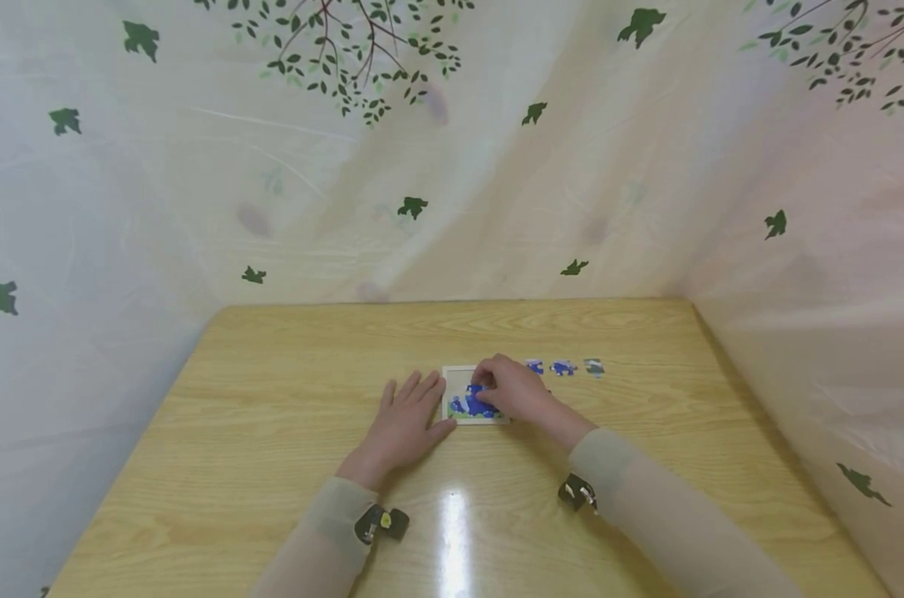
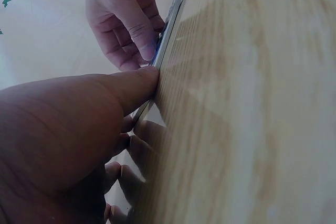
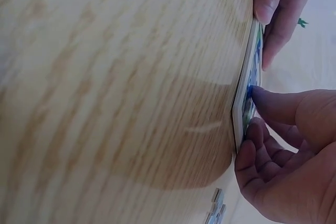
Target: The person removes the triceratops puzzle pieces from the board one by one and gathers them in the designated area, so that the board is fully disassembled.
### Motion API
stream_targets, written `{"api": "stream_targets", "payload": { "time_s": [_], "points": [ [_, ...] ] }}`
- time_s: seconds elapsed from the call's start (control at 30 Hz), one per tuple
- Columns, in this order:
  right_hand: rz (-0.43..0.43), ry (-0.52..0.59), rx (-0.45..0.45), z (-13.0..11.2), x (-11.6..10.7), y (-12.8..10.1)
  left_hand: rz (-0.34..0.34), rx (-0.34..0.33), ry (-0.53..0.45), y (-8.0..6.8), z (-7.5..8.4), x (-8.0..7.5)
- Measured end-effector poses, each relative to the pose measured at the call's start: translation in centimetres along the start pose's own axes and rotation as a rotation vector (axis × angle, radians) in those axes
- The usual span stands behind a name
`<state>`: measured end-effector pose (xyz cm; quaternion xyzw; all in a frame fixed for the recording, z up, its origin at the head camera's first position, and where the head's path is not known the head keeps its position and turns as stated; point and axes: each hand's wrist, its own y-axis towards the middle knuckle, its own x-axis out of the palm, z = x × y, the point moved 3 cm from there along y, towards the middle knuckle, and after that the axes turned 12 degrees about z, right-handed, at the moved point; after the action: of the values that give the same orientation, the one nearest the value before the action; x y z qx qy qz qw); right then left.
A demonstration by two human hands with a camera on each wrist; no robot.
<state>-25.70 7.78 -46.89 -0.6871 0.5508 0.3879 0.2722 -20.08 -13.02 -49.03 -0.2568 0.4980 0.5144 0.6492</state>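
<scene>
Here, two hands (image 1: pixel 403 423) (image 1: pixel 518 390) touch one puzzle tray (image 1: pixel 459 379).

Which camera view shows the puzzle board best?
The head view: it looks down on the puzzle board, showing its printed surface, though the right hand covers part. The left wrist view shows mainly its edge; the right wrist view, edge and slanted surface.
</scene>
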Motion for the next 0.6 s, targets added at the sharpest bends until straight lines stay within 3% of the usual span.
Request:
{"api": "stream_targets", "payload": {
  "time_s": [0.6],
  "points": [
    [-0.004, 0.019, -0.001, -0.42, -0.33, 0.02, -0.004, -0.006, -0.003, -0.03, 0.14, -0.18]
  ]
}}
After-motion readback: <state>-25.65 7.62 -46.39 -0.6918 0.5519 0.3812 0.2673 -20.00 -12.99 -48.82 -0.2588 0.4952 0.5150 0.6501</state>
